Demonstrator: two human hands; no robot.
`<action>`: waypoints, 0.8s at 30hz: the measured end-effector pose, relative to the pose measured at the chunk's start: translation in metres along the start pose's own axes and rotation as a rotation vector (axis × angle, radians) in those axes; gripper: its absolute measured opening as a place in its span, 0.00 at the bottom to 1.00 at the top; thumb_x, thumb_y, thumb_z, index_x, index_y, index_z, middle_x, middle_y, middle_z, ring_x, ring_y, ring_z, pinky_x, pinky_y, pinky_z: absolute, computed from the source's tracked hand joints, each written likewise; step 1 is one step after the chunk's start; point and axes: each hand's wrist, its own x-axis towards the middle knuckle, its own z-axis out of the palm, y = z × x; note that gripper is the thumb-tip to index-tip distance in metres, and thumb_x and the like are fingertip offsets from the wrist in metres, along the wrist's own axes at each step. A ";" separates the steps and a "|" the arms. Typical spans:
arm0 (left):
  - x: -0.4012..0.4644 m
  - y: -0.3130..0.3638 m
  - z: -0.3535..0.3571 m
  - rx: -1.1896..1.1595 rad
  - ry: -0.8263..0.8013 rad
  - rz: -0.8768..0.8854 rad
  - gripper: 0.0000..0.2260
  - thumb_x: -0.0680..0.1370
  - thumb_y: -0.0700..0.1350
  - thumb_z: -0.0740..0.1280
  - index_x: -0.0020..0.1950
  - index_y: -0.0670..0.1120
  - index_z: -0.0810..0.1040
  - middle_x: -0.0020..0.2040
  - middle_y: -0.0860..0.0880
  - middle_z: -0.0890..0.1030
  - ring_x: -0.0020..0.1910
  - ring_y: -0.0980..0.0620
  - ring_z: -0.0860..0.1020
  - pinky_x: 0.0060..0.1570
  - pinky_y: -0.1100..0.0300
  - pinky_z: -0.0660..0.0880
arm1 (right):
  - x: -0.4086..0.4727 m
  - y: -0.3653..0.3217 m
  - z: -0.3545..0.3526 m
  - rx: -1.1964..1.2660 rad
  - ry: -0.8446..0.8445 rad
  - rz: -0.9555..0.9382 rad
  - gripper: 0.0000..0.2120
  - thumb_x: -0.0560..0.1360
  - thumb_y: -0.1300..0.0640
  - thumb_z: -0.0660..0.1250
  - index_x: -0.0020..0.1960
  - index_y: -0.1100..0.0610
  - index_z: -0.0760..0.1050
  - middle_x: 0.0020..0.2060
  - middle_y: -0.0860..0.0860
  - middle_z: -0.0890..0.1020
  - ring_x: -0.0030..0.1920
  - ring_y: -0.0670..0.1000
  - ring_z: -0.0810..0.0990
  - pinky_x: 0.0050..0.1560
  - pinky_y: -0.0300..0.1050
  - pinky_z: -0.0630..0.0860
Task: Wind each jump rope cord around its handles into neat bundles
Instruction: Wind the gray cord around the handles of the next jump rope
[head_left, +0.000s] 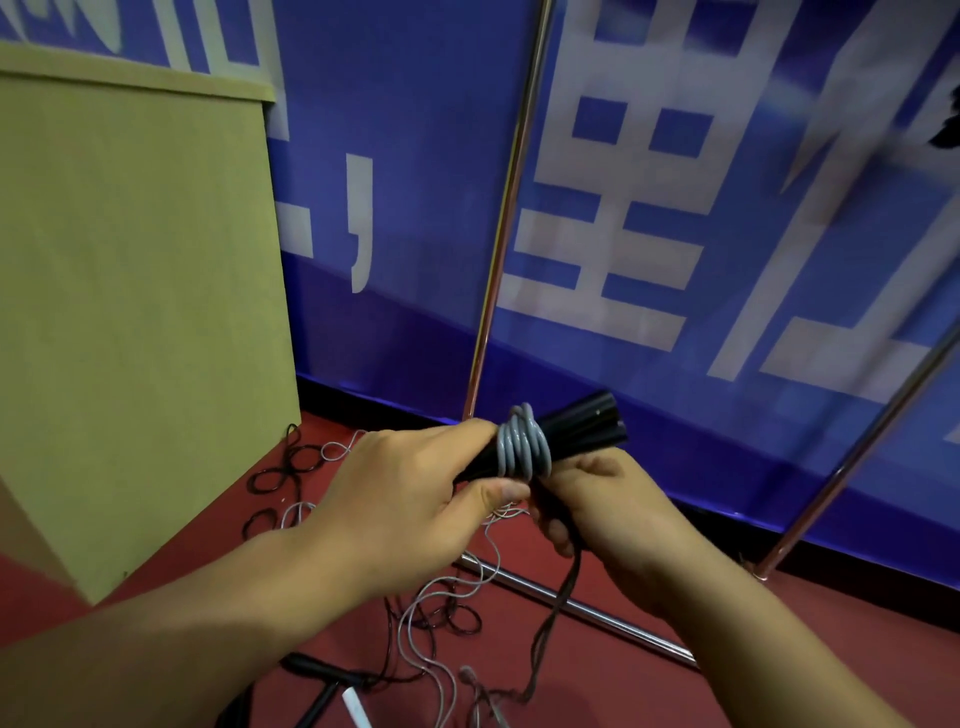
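Observation:
Two black jump rope handles (592, 423) are held together in front of me, pointing up to the right. Several turns of grey cord (522, 448) are wrapped tightly around their middle. My left hand (410, 499) grips the handles' lower end, thumb just under the grey coil. My right hand (608, 512) is closed under the bundle and pinches a dark cord (558, 608) that hangs down to the floor. Loose grey cord (441, 592) and black cord (283, 467) lie tangled on the red floor below.
A tan wooden box (140, 312) stands at the left. A blue banner (675, 208) on chrome poles (506, 208) fills the back, with a chrome bar (582, 608) on the red carpet. More black handles (317, 670) lie near the bottom edge.

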 end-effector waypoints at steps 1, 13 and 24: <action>0.000 -0.001 0.000 0.011 0.014 -0.025 0.15 0.76 0.61 0.63 0.48 0.51 0.80 0.28 0.58 0.71 0.26 0.62 0.67 0.27 0.65 0.64 | -0.001 0.000 0.001 -0.004 0.011 0.002 0.16 0.81 0.61 0.60 0.35 0.58 0.75 0.27 0.54 0.75 0.25 0.49 0.69 0.26 0.42 0.65; 0.009 -0.014 0.001 0.103 -0.009 -0.346 0.15 0.76 0.63 0.62 0.44 0.52 0.74 0.25 0.51 0.72 0.27 0.54 0.72 0.28 0.56 0.62 | -0.014 0.006 0.000 -0.124 0.109 0.010 0.16 0.80 0.46 0.62 0.41 0.55 0.81 0.28 0.48 0.74 0.30 0.47 0.74 0.38 0.45 0.74; 0.010 -0.029 0.007 0.069 -0.148 -0.470 0.11 0.78 0.60 0.64 0.52 0.55 0.79 0.30 0.52 0.75 0.31 0.55 0.73 0.33 0.56 0.71 | -0.018 0.002 0.003 -0.286 0.127 -0.051 0.11 0.77 0.48 0.68 0.43 0.55 0.80 0.24 0.44 0.70 0.26 0.44 0.66 0.30 0.38 0.66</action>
